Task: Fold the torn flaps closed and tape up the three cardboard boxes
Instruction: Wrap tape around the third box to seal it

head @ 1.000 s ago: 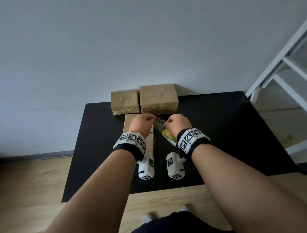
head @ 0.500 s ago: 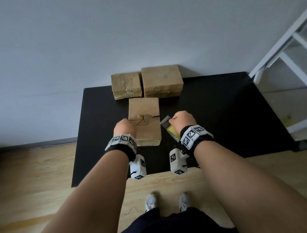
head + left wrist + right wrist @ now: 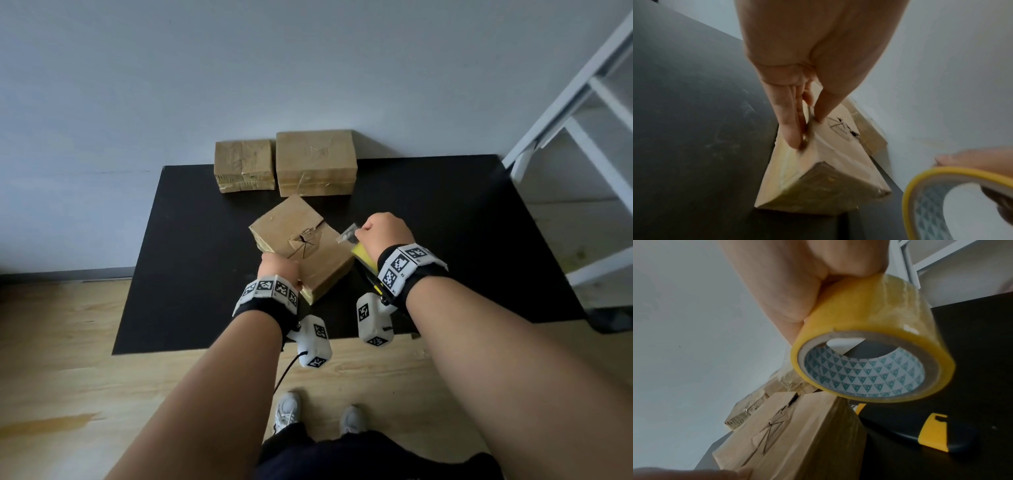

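- Torn box: lies askew on the desk between the hands; flaps at top centre ragged, not yet taped.
- Left hand grips its near corner, thumb on top, fingers down the side.
- Right hand, just right of the box, curled round the yellow tape roll; a loose tape end juts toward the flaps.
- Judgement: light, thin cardboard, dents easily; hold by corners and edges, not the torn middle.
- Beyond the hands: two taped boxes at the wall.
- Utility knife under the right hand.
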`<state>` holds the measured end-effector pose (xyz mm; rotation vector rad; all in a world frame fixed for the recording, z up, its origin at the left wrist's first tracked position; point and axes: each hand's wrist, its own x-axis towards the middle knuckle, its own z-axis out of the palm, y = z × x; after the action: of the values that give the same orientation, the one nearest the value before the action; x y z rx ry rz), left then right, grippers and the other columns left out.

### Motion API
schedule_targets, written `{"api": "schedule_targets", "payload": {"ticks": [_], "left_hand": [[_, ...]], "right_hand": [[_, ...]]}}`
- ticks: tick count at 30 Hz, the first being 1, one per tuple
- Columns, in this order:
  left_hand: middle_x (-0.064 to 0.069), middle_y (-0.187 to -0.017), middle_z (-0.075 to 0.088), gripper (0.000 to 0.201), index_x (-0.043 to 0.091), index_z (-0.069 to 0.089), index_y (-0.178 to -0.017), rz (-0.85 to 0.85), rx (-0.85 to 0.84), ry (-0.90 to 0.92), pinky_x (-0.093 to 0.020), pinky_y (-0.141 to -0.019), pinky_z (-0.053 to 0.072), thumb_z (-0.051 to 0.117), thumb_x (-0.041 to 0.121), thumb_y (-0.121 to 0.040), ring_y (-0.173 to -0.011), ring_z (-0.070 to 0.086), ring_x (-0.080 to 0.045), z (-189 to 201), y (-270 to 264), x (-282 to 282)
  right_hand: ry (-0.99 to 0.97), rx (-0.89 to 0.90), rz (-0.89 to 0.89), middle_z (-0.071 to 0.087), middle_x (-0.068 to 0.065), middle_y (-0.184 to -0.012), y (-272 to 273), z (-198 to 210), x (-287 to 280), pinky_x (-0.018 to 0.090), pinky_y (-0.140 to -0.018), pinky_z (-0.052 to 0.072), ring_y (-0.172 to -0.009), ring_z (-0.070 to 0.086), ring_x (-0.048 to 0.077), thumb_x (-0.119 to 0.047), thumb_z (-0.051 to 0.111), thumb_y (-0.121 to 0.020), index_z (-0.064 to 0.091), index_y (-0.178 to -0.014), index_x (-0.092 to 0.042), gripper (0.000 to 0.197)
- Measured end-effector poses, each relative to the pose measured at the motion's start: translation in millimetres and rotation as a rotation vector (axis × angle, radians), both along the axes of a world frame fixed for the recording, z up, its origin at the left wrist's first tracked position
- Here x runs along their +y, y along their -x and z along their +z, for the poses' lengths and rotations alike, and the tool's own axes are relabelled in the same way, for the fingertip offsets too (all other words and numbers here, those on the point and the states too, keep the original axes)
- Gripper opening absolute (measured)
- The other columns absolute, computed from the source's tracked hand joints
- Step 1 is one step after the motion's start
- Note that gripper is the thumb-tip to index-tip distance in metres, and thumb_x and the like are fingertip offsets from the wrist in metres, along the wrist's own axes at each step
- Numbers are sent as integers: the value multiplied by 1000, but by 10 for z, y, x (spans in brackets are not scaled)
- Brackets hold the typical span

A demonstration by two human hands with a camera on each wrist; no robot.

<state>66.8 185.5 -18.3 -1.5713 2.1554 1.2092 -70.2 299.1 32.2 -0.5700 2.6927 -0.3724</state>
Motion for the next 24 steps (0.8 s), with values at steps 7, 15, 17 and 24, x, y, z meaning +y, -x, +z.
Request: {"api": "schedule_targets", "payload": {"ticks": [7, 15, 17, 24], "left_hand": [[-11, -129, 50, 31, 11, 48, -122, 21, 132, 227, -32, -76, 44, 53, 16, -92, -105, 57, -27, 196, 244, 257], [11, -97, 63, 27, 26, 63, -104, -235, 456, 116, -22, -75, 47, 76, 30, -81, -90, 59, -4, 487, 393, 469], [9, -92, 65, 16, 26, 66, -95, -220, 478, 132, -22, -72, 47, 75, 30, -82, -86, 60, -5, 484, 392, 480], [2, -80, 68, 13, 22, 68, -81, -110, 491, 90, -24, -68, 51, 66, 31, -90, -75, 61, -10, 527, 321, 461]], "right_hand": [[65, -20, 50, 70, 6, -99, 100, 106, 334, 31, -72, 45, -92, 64, 24, -29, 52, -98, 71, -104, -13, 26], [175, -133, 98, 69, 3, -98, 111, 234, 436, 33, -76, 49, -90, 65, 20, -36, 57, -97, 72, -101, -15, 27], [181, -142, 112, 70, 3, -98, 97, 242, 459, 33, -78, 51, -90, 66, 20, -37, 58, -96, 73, -102, -16, 26], [228, -248, 147, 69, 3, -110, 55, 223, 538, 32, -82, 49, -97, 64, 19, -41, 62, -93, 71, -113, -16, 33]]}}
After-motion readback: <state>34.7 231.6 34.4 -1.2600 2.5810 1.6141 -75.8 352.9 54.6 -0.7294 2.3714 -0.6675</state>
